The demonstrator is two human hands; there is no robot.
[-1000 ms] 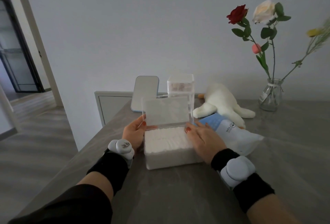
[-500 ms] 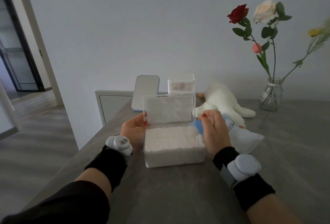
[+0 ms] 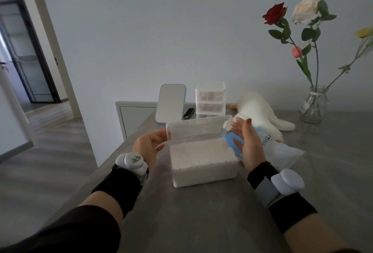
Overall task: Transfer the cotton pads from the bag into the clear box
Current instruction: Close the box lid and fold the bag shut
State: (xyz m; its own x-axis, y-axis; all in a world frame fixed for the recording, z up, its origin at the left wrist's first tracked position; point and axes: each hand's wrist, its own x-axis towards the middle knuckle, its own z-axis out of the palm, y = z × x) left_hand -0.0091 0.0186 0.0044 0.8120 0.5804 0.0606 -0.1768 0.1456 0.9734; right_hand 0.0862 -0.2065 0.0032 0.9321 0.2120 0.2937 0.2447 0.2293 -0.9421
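The clear box (image 3: 203,174) stands mid-table, filled with white cotton pads (image 3: 201,152). Its hinged clear lid (image 3: 197,127) leans forward over the pads, partly lowered. My left hand (image 3: 149,146) holds the lid's left end, fingers behind it and thumb below. My right hand (image 3: 248,144) is at the lid's right end with straight fingers, fingertips near the corner. The cotton pad bag (image 3: 282,152), white with a blue top, lies flat just behind my right hand, partly hidden by it.
Behind the box stand a small blue-framed mirror (image 3: 171,103) and a clear drawer unit (image 3: 210,99). A white plush toy (image 3: 260,111) lies to the right, and a glass vase with roses (image 3: 312,105) stands at the far right. The table's left edge runs diagonally past my left arm.
The lid has tipped from upright forward over the pads. My right hand has left the pads and risen to the lid's right end. My left hand stays at the left end.
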